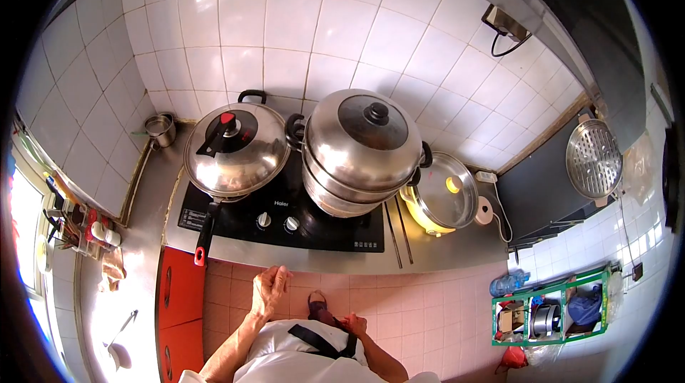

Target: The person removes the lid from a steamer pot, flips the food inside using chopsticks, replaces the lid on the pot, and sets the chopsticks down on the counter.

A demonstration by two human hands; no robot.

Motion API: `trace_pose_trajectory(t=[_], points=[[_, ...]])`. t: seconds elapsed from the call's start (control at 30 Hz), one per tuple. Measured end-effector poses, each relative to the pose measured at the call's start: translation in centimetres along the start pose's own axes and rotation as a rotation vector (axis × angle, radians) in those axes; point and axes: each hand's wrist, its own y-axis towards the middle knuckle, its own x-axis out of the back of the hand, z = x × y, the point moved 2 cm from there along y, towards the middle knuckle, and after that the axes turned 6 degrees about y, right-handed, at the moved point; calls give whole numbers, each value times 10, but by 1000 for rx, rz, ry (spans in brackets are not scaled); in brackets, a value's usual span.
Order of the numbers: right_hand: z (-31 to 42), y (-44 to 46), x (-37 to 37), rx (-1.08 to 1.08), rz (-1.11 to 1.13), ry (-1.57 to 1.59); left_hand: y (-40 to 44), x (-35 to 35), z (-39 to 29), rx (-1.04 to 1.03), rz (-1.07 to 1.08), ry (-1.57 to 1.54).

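My left hand is in front of the counter edge, nearest the wok's long black handle. Its fingers are curled in loosely and nothing shows in them. By my waist, my right hand is closed beside a dark strap; whatever it may hold is hidden. On the black gas stove stands a lidded steel wok, its handle reaching over the front edge. A tall steel steamer pot with a domed, glass-windowed lid sits to its right.
Right of the stove are long chopsticks and a yellow pan under a glass lid. A small steel pot stands in the left corner. A perforated steamer tray hangs at right, above a green-framed rack.
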Motion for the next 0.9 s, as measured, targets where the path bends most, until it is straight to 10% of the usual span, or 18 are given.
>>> trace_pose_trajectory(t=[0.47, 0.6, 0.67, 0.77, 0.9], points=[[35, -33, -7, 468, 8, -782, -1, 2, 5, 25, -3, -23], [31, -30, -8, 141, -25, -420, 1, 2, 7, 6, -5, -19], [27, -28, -7, 469, 18, -623, 1, 2, 7, 8, -5, -6], [6, 4, 6, 404, 44, -1047, 2, 2, 8, 2, -7, -13], [7, -4, 8, 358, 68, -743, 3, 3, 10, -2, -15, -8]])
